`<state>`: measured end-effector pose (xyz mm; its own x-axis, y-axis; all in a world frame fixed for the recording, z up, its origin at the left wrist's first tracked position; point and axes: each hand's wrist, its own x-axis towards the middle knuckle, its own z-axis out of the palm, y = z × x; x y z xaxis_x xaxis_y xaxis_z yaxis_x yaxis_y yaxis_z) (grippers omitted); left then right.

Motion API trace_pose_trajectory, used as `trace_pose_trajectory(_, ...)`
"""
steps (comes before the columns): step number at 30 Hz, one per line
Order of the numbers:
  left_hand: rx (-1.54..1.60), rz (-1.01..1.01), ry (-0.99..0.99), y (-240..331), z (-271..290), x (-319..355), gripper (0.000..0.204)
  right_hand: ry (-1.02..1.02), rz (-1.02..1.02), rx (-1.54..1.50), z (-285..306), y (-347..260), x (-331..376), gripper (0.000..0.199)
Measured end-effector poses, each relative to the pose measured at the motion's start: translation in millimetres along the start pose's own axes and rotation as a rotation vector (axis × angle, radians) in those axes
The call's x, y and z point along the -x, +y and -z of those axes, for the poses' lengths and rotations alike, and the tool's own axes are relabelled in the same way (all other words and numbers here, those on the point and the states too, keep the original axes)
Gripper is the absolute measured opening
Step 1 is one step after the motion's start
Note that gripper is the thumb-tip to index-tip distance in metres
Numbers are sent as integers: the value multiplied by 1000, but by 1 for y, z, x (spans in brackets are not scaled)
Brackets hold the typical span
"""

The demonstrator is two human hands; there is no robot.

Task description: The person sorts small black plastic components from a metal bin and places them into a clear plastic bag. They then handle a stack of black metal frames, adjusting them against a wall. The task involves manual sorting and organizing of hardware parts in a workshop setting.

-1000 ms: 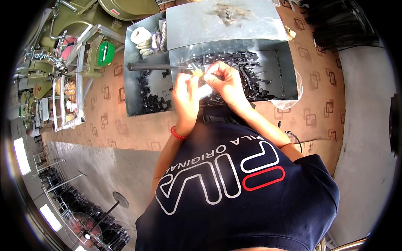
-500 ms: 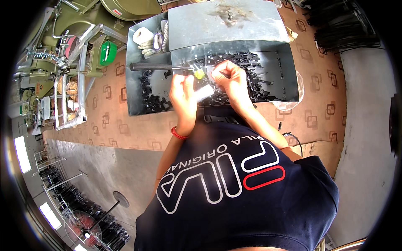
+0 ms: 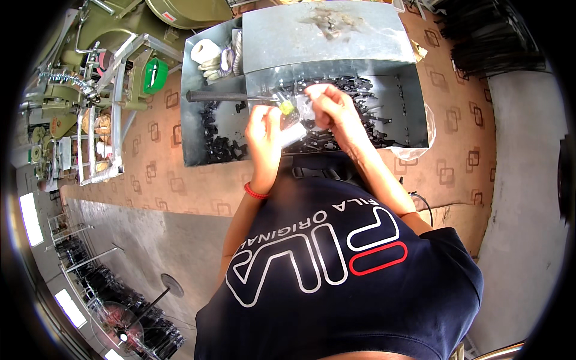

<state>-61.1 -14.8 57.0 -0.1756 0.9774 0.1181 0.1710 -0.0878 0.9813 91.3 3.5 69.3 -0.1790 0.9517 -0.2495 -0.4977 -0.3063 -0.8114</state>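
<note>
My left hand [image 3: 263, 129], a red bead bracelet on its wrist, is raised over the metal box [image 3: 195, 147]. Its thumb and fingertips are pinched together; whatever they hold is too small to make out. Just right of these fingertips are a yellow-green piece [image 3: 287, 108] and a white piece [image 3: 293, 135], their kind unclear. My right hand [image 3: 336, 111] is to the right, over a heap of small black parts [image 3: 366, 123]. Its fingers are curled in, slightly blurred, and hide what may be in them. A black-handled tool [image 3: 216, 96] lies across the box, its metal end near the yellow-green piece.
A grey metal plate [image 3: 327, 36] covers the box's back. White rolls and cord [image 3: 210, 57] fill its rear-left compartment. Green machinery [image 3: 129, 27] and a metal frame with a green bin [image 3: 155, 76] stand left. Black strips [image 3: 492, 36] hang at the far right.
My right hand has shifted slightly right, away from the left hand, and its fingers have turned. The left hand has barely moved.
</note>
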Motion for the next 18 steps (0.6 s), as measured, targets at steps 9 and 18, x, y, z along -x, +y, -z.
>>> trace_pose_trajectory(9,-375,-191,-107,11,-5,3,16,-93,182,334,2,-6,-4,25)
trace_pose_trajectory(18,-39,-125,-236,-1,2,-4,15,-451,64,425,13,16,-14,18)
